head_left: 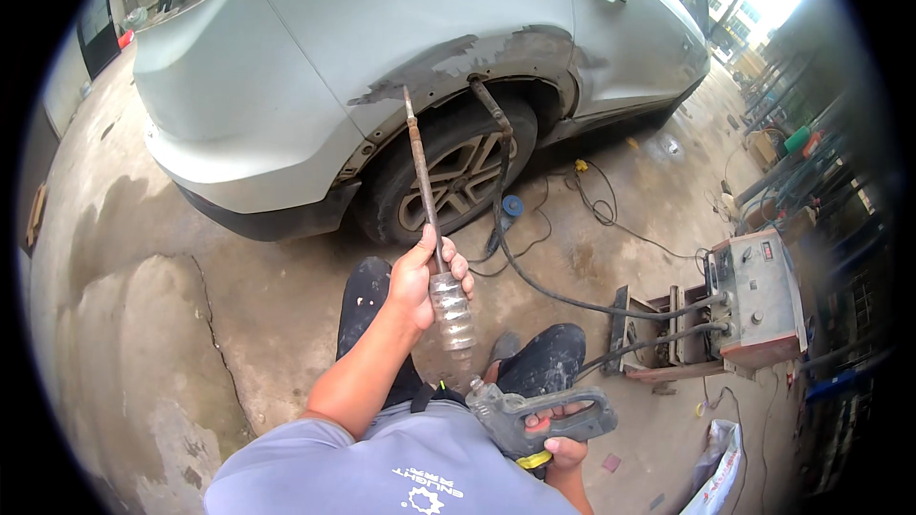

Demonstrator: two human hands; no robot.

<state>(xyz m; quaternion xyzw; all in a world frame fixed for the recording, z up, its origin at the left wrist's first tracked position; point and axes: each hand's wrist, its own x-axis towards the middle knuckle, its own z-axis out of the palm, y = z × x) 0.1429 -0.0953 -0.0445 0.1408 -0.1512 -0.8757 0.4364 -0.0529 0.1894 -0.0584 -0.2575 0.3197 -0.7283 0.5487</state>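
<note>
My left hand is wrapped round the metal rod of a slide hammer, just above its ridged sliding weight. The rod's thin tip meets, or nearly meets, the grey sanded patch above a silver car's rear wheel arch. Close to my body, my right hand is closed round the handle of a dark spot-welding gun. The gun's nose lines up with the lower end of the slide hammer; the joint is blurred. A ground clamp or rod with a black cable hangs at the arch's edge.
A grey welding machine stands on a low metal frame at right, with thick cables running out. A blue-topped tool lies by the rear tyre. Thin cords trail over the concrete; a white bag sits at lower right.
</note>
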